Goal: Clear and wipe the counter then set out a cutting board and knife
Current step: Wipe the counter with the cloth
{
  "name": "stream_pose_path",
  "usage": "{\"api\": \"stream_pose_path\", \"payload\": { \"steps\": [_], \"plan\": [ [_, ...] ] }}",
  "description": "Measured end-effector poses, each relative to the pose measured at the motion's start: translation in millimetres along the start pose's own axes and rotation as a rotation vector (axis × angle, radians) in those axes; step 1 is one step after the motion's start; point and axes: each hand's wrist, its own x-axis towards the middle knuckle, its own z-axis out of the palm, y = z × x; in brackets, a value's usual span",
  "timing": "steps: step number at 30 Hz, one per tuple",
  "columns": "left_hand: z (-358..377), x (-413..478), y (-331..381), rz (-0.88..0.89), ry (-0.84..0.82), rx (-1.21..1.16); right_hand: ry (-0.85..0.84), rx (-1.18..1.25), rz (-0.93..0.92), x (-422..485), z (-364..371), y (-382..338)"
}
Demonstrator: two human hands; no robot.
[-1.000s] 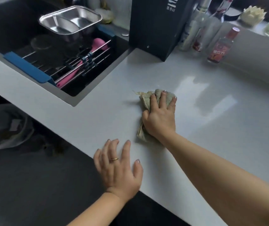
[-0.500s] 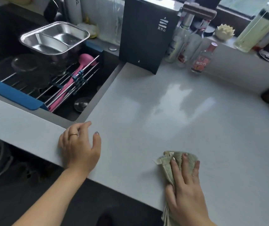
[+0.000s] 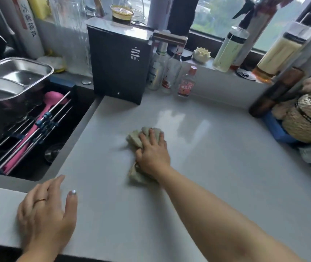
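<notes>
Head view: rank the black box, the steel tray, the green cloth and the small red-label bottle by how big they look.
1. black box
2. steel tray, cut off at the frame edge, so unsure against the box
3. green cloth, partly under the right hand
4. red-label bottle

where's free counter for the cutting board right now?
Bare: the stretch of counter right of the cloth under the right hand, bounded by the woven basket. Also bare between cloth and sink edge. Crowded: bottles by the black appliance; left hand on the front edge.
</notes>
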Motion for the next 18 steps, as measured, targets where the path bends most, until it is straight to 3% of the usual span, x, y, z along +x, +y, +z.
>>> {"api": "stream_pose_path", "payload": {
  "steps": [4,6,8,11,15,18],
  "plan": [
    [6,-4,9,0.049,-0.055,0.084,0.051,-0.156,0.351,-10,-55,139],
    [13,-4,22,0.067,-0.083,0.111,0.064,-0.211,0.409,-21,-60,157],
    [24,-3,45,0.050,-0.131,0.106,0.083,-0.226,0.368,-28,-52,139],
    [43,-2,86,0.078,-0.168,0.091,0.093,-0.136,0.130,-42,-29,91],
    [71,-1,130,0.164,-0.098,-0.030,-0.078,-0.062,-0.142,-32,-12,48],
    [98,0,161,0.210,-0.007,-0.054,-0.106,0.056,-0.163,7,-21,60]
  ]
}}
